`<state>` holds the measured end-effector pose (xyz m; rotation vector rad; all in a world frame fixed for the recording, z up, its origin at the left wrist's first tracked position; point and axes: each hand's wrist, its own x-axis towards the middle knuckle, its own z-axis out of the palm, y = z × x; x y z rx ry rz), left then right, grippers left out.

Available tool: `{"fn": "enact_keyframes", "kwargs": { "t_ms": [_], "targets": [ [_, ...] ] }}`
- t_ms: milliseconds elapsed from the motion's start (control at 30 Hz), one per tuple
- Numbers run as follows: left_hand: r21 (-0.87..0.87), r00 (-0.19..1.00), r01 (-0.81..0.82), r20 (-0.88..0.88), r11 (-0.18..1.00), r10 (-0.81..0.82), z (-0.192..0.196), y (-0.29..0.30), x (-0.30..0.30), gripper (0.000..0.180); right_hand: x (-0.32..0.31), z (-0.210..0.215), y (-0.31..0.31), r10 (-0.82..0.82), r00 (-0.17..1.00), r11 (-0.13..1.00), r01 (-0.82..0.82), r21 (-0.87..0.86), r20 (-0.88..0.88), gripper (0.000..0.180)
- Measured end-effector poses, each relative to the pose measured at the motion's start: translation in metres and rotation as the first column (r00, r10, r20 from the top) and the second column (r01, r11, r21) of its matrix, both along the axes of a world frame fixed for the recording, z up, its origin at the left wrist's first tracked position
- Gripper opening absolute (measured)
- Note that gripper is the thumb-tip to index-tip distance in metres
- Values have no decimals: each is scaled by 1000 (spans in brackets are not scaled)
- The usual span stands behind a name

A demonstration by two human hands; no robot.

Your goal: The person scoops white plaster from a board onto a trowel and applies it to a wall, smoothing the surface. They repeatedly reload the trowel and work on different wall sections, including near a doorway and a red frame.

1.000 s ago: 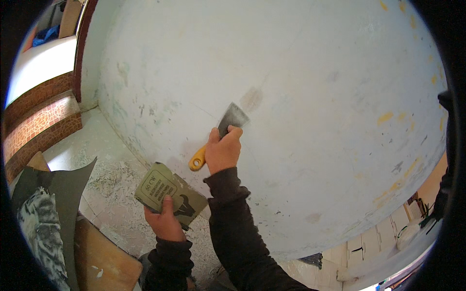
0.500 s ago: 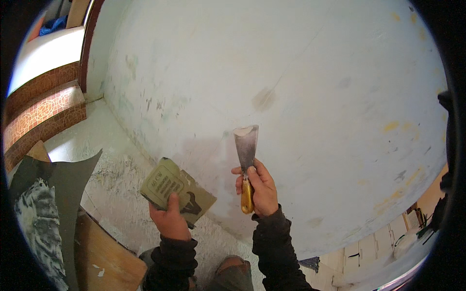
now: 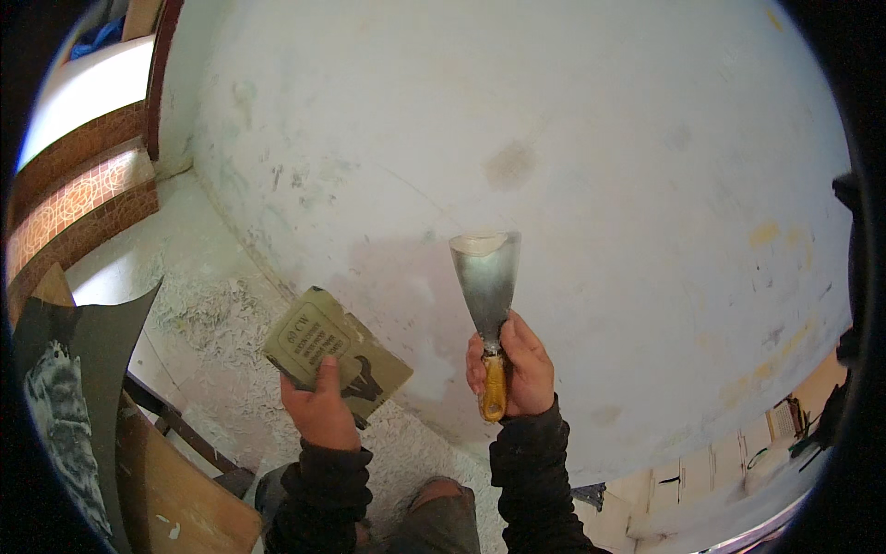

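Gripping the yellow handle, the right hand [image 3: 510,367] is clamped on a putty knife [image 3: 486,288], blade upright just before the white wall [image 3: 572,138]. Left of the knife, the left hand [image 3: 318,411] is closed on an olive sanding block [image 3: 334,349], apart from the wall.

The pale plastered wall [image 3: 554,138] fills the upper and right of the frame and blocks any reach forward, though its whole face lies open to a hand. At lower left a dark sheet [image 3: 83,369] and a wooden board [image 3: 175,489] crowd the floor. Between them and the wall, the debris-strewn floor strip [image 3: 212,314] toward the upper left stays passable.
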<state>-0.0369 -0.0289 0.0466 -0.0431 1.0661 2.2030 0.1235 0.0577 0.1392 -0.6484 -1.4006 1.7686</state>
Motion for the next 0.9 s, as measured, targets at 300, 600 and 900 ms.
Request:
{"fn": "enact_keyframes", "kwargs": {
  "t_ms": [300,600,900],
  "targets": [
    [-34,1000,11,-13,999,-11,-4,3,-1,39,2,23,35,-759,633,133,-84,988,156,40],
    [-68,998,41,-40,997,-44,-1,0,-2,41,2,70,82,-910,343,-388,-509,768,-233,41],
    [-57,998,25,-63,998,-28,-2,2,-2,39,0,84,94,-907,361,-398,-558,728,-219,41]
  ]
}}
